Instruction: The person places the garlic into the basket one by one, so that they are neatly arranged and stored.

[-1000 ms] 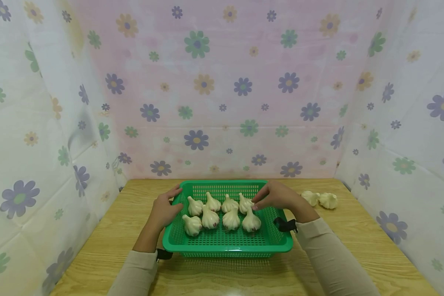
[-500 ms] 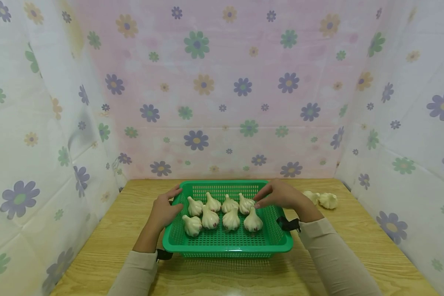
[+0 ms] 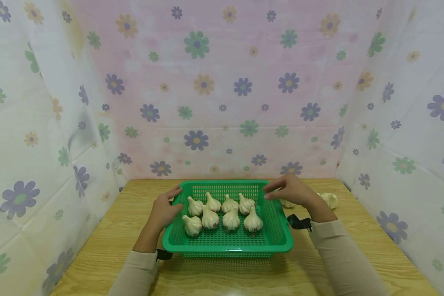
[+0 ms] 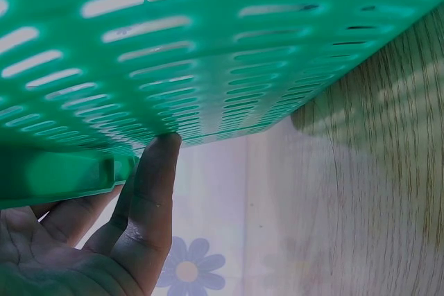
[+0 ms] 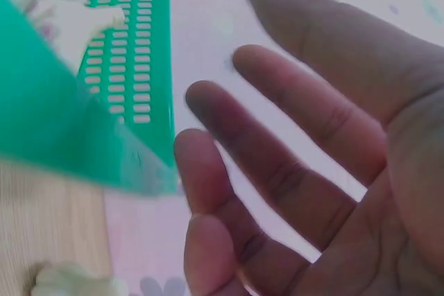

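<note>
Several whitish garlic bulbs sit in two rows in a green plastic basket in the head view. My left hand holds the basket's left rim, thumb over the edge; in the left wrist view its fingers lie along the outer side under the rim. Over the basket's far right corner hovers my right hand, holding nothing. The right wrist view shows its fingers spread and slightly bent, apart from the basket wall.
Two more garlic bulbs lie on the wooden table right of the basket: one bulb and another bulb, both partly behind my right hand. Flower-patterned cloth encloses the table at the back and sides.
My right hand has let go of the front right garlic bulb, which shifted slightly right, and has moved up and right toward the basket's corner. My left hand has stayed put.
</note>
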`<state>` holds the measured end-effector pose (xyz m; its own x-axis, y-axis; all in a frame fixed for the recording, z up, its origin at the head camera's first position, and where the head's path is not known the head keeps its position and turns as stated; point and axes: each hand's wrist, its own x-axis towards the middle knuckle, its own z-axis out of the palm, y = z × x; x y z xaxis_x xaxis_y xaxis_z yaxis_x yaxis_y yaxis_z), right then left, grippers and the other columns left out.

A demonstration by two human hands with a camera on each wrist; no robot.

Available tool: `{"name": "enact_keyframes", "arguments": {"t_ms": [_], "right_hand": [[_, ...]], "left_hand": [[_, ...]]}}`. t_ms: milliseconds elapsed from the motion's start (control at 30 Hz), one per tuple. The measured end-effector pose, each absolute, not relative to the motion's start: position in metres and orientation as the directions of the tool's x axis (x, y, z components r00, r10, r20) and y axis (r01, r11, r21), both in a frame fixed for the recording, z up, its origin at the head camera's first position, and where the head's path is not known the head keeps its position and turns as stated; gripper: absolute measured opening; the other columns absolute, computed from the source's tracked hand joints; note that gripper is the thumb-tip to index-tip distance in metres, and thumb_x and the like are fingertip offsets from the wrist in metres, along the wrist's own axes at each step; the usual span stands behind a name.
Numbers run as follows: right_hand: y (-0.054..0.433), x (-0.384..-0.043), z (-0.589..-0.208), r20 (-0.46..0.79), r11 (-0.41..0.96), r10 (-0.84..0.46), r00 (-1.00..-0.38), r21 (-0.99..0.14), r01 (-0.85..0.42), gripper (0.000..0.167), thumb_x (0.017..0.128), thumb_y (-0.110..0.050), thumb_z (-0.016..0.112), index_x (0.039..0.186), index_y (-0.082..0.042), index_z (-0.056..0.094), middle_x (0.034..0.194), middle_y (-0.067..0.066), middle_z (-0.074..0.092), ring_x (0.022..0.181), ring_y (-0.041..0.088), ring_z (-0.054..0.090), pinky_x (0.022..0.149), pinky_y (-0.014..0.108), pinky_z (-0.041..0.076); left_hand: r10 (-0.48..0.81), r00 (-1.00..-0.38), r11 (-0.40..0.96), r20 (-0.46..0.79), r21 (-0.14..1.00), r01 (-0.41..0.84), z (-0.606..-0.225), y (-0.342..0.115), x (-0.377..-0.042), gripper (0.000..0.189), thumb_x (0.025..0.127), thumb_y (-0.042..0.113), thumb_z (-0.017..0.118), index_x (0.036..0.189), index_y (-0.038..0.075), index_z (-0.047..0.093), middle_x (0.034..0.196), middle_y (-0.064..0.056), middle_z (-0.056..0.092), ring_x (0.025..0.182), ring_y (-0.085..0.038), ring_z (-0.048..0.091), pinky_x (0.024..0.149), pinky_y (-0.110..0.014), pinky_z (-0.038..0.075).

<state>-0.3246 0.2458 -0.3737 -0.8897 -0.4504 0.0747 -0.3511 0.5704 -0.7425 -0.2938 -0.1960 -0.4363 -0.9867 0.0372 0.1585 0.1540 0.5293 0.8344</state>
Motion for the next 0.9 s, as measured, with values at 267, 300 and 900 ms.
{"name": "enact_keyframes", "arguments": {"t_ms": [267, 300, 900], "right_hand": [[0.274, -0.325, -0.375, 0.164, 0.549, -0.396, -0.903, -0.747, -0.376, 0.048, 0.092, -0.036, 0.078, 0.132, -0.011, 0.072, 0.136, 0.013, 0.068, 0.118, 0.035, 0.068, 0.094, 0.048, 0.058], [0.277, -0.325, -0.375, 0.175, 0.552, -0.390, -0.904, -0.741, -0.381, 0.048, 0.092, -0.037, 0.078, 0.133, -0.012, 0.072, 0.136, 0.013, 0.068, 0.118, 0.035, 0.069, 0.094, 0.047, 0.058], [0.343, -0.320, -0.392, 0.390, 0.656, -0.144, -0.910, -0.651, -0.383, 0.045, 0.096, -0.039, 0.074, 0.137, -0.024, 0.069, 0.149, 0.008, 0.060, 0.134, 0.028, 0.053, 0.090, 0.016, 0.052]], "left_hand": [[0.038, -0.987, 0.534, 0.159, 0.832, 0.154, -0.436, -0.196, -0.294, 0.063, 0.093, 0.007, 0.062, 0.155, 0.011, 0.051, 0.167, 0.003, 0.038, 0.122, -0.038, 0.066, 0.049, -0.030, 0.044], [0.037, -0.986, 0.531, 0.160, 0.833, 0.155, -0.436, -0.196, -0.294, 0.063, 0.092, 0.007, 0.062, 0.155, 0.011, 0.051, 0.167, 0.002, 0.038, 0.122, -0.038, 0.065, 0.050, -0.031, 0.045], [0.038, -0.986, 0.529, 0.160, 0.835, 0.156, -0.437, -0.197, -0.295, 0.063, 0.093, 0.007, 0.062, 0.155, 0.012, 0.050, 0.167, 0.006, 0.037, 0.126, -0.039, 0.063, 0.046, -0.029, 0.041]]}}
